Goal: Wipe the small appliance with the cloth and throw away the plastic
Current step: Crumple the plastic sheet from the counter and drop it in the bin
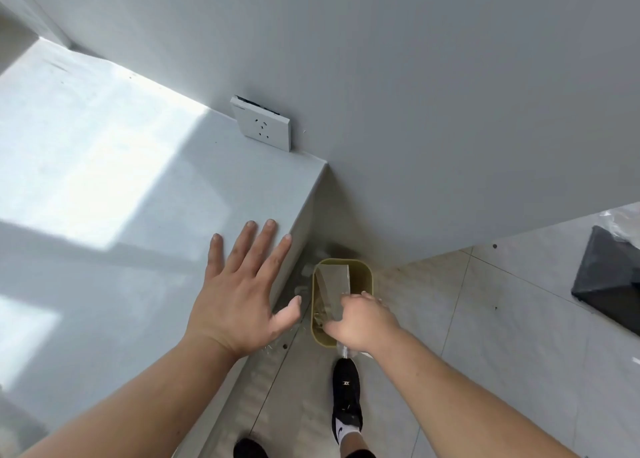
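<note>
Head view looks straight down on the throw-away step: the right hand point(363, 322) is curled round a piece of clear plastic point(333, 289) and holds it over the mouth of a yellow waste bin point(367, 271) that stands on the floor point(485, 353), in the corner between the end of the white worktop point(104, 180) and the wall point(415, 111). Most of the plastic seems to be inside the bin's rim already, and a small tail of it sticks out under the wrist. The left hand point(242, 294) is open with its fingers spread, above the worktop's edge; whether it presses on the surface or only hovers over it cannot be told. Judging from this, the next move calls for little more than loosening the right hand's fingers so the plastic drops in, taking care that the stiff sheet does not spring back out or cling to the palm. The small appliance and the cloth are nowhere in view, so how far the wiping has gone cannot be judged. The right hand's fingertips are hidden beneath the hand, and what lies at the bin's bottom is only a blur of scraps. A wall socket point(261, 126) sits just above the worktop, a black shoe point(346, 398) stands near the bin, and at the right edge a dark flat object point(609, 281) is cut off and cannot be identified.
</note>
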{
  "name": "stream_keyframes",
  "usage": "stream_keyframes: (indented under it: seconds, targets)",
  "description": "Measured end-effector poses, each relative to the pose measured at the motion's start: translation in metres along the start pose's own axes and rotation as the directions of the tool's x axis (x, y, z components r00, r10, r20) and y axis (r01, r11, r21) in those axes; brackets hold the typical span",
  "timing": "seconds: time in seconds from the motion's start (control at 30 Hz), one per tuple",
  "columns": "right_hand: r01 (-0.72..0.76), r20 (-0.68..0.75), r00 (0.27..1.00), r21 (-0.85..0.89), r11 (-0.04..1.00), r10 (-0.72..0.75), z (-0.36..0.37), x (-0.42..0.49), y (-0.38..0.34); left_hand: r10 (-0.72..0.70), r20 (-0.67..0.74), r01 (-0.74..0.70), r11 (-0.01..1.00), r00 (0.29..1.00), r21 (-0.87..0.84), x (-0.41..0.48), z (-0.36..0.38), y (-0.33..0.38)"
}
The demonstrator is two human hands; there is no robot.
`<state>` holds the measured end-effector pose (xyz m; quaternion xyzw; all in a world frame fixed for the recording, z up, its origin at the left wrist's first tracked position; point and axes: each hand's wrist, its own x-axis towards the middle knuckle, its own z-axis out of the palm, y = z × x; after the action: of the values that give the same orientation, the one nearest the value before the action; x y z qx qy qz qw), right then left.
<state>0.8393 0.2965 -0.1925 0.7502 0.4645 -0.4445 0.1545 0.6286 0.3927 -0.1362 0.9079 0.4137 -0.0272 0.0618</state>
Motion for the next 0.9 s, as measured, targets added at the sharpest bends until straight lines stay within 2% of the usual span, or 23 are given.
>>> stream_keyframes:
  seconds: [0.4,0.9]
  targets:
    - [-0.112,0.067,0.992,0.053,0.992,0.108,0.036,0.067,0.005,0.023,-0.015,-0.023,1.0,1.0,-0.005,0.0,0.005,-0.002]
    - [-0.184,0.138,0.976,0.11,0.977,0.168,0.073,0.12,0.017,0.027,0.015,-0.027,1.0,1.0,-0.013,0.0,0.001,-0.002]
